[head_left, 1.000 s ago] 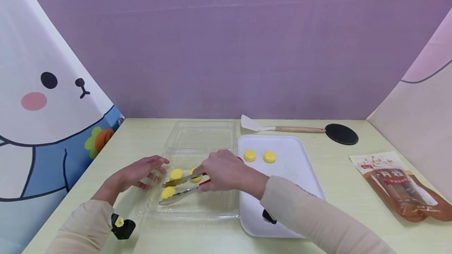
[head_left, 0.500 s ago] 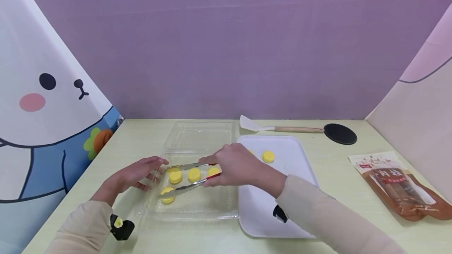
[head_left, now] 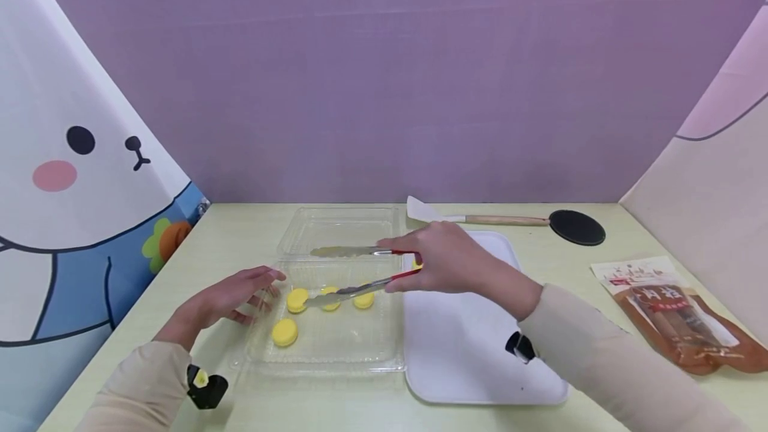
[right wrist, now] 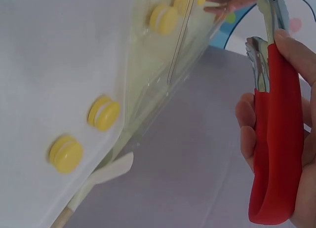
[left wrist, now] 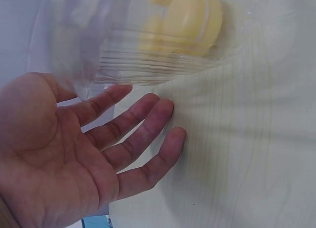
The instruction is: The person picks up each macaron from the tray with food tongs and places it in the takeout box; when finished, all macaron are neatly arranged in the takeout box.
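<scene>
My right hand [head_left: 453, 259] grips red-handled metal tongs [head_left: 348, 251] above the clear plastic clamshell box [head_left: 336, 352]. The tongs' arms stand apart with nothing between the tips. Several yellow macarons lie in the box, one [head_left: 285, 332] nearer its front left corner. My left hand [head_left: 231, 295] is at the box's left side with loosely bent fingers. In the left wrist view its fingers lie beside the ribbed plastic wall [left wrist: 143, 65]; firm contact is unclear. Two more macarons [right wrist: 65, 154] sit on the white tray [head_left: 474, 352], mostly hidden by my right hand in the head view.
The box's raised lid [head_left: 339, 229] is at the back. Behind the tray lies a white spatula [head_left: 426, 211] with a wooden handle, beside a black round disc [head_left: 577, 227]. A brown food packet [head_left: 678, 312] lies at right. A purple backdrop [head_left: 384, 85] rises behind the table.
My right hand has moved right and up with the tongs, away from the macarons at the box's left, and the tongs' arms have spread wider. The left hand stays in place.
</scene>
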The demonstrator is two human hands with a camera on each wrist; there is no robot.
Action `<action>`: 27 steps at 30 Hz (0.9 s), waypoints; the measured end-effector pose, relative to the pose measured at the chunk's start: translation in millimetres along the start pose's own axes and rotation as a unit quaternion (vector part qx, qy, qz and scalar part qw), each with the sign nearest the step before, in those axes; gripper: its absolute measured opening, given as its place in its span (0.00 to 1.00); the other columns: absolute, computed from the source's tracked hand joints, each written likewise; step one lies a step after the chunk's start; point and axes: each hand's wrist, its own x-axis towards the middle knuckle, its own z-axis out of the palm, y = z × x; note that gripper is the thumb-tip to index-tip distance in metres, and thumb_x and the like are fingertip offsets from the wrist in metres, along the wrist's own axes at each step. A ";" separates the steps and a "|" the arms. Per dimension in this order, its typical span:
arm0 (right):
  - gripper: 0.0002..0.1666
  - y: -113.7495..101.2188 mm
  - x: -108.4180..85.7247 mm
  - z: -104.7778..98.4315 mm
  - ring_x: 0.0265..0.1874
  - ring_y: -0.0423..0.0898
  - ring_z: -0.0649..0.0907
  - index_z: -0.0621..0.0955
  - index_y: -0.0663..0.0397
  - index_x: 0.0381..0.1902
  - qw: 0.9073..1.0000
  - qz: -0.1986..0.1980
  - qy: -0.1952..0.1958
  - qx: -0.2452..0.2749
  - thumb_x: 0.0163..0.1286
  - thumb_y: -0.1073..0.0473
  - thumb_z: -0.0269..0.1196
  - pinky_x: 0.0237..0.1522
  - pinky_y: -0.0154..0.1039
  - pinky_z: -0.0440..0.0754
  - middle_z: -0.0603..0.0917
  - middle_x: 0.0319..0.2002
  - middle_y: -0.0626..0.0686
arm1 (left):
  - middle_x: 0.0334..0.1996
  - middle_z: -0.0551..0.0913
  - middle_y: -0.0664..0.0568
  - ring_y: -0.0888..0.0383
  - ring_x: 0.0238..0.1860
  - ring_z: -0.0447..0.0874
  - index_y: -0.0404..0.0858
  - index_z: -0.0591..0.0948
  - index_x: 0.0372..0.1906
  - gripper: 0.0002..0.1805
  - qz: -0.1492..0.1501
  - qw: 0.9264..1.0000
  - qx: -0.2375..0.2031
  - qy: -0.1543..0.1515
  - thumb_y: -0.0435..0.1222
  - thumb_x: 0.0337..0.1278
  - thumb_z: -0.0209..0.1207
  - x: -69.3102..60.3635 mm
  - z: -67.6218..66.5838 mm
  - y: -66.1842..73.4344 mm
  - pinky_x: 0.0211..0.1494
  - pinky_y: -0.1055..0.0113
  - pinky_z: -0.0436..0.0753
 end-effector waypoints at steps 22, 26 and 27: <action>0.41 64.0 -82.2 -21.8 0.28 0.35 0.81 0.81 0.53 0.65 0.989 0.128 0.048 0.054 0.57 0.41 0.77 0.32 0.35 0.82 0.88 0.50 0.53 | 0.62 0.72 0.34 0.40 0.56 0.76 0.33 0.65 0.73 0.31 -0.002 1.000 0.004 0.003 0.52 0.82 0.40 0.8 0.6 -0.8 0.50 0.48 0.84; 0.40 76.6 -98.7 -23.8 0.31 0.35 0.82 0.80 0.47 0.66 0.987 0.139 0.062 0.047 0.57 0.42 0.77 0.32 0.35 0.81 0.88 0.48 0.50 | 0.62 0.72 0.34 0.40 0.56 0.76 0.33 0.65 0.73 0.31 -0.003 1.000 0.003 0.004 0.51 0.82 0.40 1.2 0.7 -0.8 0.50 0.48 0.84; 0.40 79.7 -103.2 -24.7 0.31 0.35 0.82 0.80 0.46 0.67 0.987 0.142 0.064 0.043 0.58 0.42 0.77 0.32 0.35 0.81 0.88 0.47 0.49 | 0.62 0.72 0.34 0.40 0.56 0.76 0.33 0.65 0.73 0.31 -0.003 1.000 0.003 0.004 0.51 0.82 0.40 1.2 0.7 -0.7 0.50 0.48 0.84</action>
